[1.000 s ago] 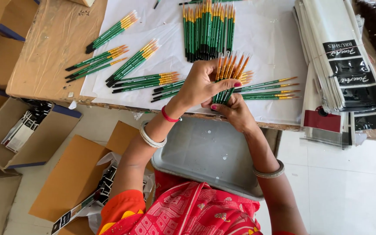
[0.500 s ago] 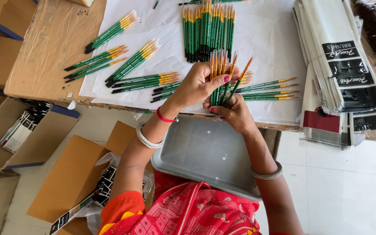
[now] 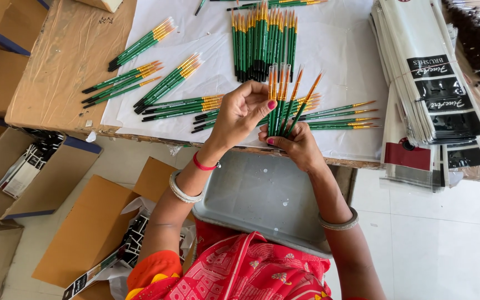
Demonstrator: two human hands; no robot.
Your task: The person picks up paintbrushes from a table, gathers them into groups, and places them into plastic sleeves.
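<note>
While your eyes sweep in from the left, you first meet the open cardboard boxes (image 3: pixel 26 172) on the floor, 1 of them holding flat black-and-white packets, and then the brown-papered table (image 3: pixel 68 66) with its white sheet (image 3: pixel 334 50). On that sheet lie small fanned groups of green-handled brushes (image 3: pixel 140 43), each group set apart from the next, which I judge keeps the sets from mixing. Your left hand (image 3: pixel 244 111) comes next: its fingers are curled around the upper shafts of a handful of brushes (image 3: pixel 284 103), thumb pressed against them. Your right hand (image 3: pixel 295 143) is clenched about the lower ends of the same handful, so the brushes stand nearly upright just above the table's near edge, fanned a little at the top; held from both ends like this, they likely stay aligned while you sort them. Behind them lies a larger bundle of brushes (image 3: pixel 262 41), near but not touching. Below your wrists a grey tray (image 3: pixel 262 194) rests in your lap. Farther right, more brushes (image 3: pixel 343 116) lie sideways just beside your right hand, crowding it, and a stack of clear sleeves with black labels (image 3: pixel 434 89) overhangs the table's right end.
</note>
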